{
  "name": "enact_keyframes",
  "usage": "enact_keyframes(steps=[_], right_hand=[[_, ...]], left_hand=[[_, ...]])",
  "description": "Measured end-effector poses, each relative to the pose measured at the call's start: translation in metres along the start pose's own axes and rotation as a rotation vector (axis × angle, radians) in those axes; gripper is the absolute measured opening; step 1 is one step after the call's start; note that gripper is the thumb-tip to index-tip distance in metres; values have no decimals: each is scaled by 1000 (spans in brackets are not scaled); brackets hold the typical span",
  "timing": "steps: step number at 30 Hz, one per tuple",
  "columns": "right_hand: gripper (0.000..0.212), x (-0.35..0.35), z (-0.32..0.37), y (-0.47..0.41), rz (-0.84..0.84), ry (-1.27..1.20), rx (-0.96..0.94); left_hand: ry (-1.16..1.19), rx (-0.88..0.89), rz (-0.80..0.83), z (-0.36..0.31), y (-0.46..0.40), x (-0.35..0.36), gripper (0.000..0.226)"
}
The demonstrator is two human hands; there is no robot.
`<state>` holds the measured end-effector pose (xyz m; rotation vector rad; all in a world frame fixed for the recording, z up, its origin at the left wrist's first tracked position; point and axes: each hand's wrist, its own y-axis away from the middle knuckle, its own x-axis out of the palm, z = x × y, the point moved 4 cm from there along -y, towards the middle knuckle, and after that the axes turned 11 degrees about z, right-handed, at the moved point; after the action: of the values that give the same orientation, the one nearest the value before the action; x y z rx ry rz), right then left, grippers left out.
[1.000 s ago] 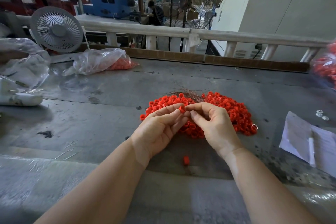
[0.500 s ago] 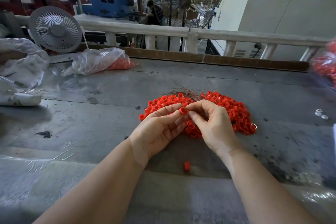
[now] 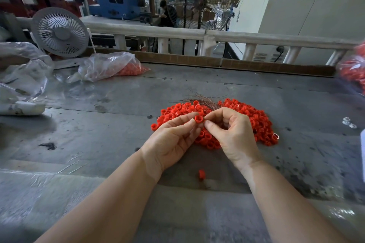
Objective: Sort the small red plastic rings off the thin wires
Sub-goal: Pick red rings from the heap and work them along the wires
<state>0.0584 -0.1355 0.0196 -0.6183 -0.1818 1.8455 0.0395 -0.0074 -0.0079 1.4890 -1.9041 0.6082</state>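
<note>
A heap of small red plastic rings [image 3: 245,118] lies on the grey table [image 3: 98,134], with a bundle of thin brown wires [image 3: 203,100] at its far edge. My left hand [image 3: 173,140] pinches one red ring [image 3: 198,119] between thumb and fingertips, just above the heap. My right hand [image 3: 231,134] meets it from the right, thumb and forefinger pinched at the ring's edge; whether a wire is between them is too fine to see. A single red ring [image 3: 201,174] lies alone on the table between my wrists.
A clear bag with red rings [image 3: 112,66] lies at the back left beside a white desk fan [image 3: 60,32]. Crumpled plastic [image 3: 21,77] is at the far left. Another bag of red rings [image 3: 353,71] sits at the right edge, small clear parts [image 3: 348,123] nearby.
Both hands have stayed over the heap, with small finger movements on the pinched ring. The white paper at the right has slid almost out of view as the camera shifted.
</note>
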Motion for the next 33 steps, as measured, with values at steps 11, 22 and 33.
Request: enact_keyframes(steps=[11, 22, 33], right_hand=[[23, -2, 6, 2, -40, 76, -64], [13, -2, 6, 2, -2, 89, -30], [14, -3, 6, 2, -2, 87, -21]], left_hand=[[-36, -8, -19, 1, 0, -1, 21], [-32, -7, -18, -1, 1, 1, 24], [-51, 0, -34, 0, 1, 1, 24]])
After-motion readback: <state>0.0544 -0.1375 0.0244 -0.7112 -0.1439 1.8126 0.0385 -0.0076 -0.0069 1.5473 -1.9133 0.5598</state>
